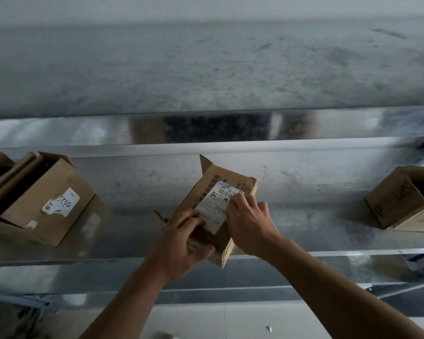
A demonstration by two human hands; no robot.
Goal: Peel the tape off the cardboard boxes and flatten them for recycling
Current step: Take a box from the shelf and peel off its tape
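A small brown cardboard box [240, 182] lies tilted on the shiny metal table [304, 192], a flap sticking up at its far end. A white shipping label [217, 204] with barcodes covers its top face. My left hand [181, 243] grips the box's near left corner, fingers curled over the top beside the label. My right hand [249, 221] pinches the right edge of the label with its fingertips. Whether the edge has lifted off the cardboard, I cannot tell.
An open box [49, 196] with a handwritten white sticker sits at the left, with more cardboard behind it. Another open box [402, 199] stands at the right edge. A grey concrete floor lies beyond the table.
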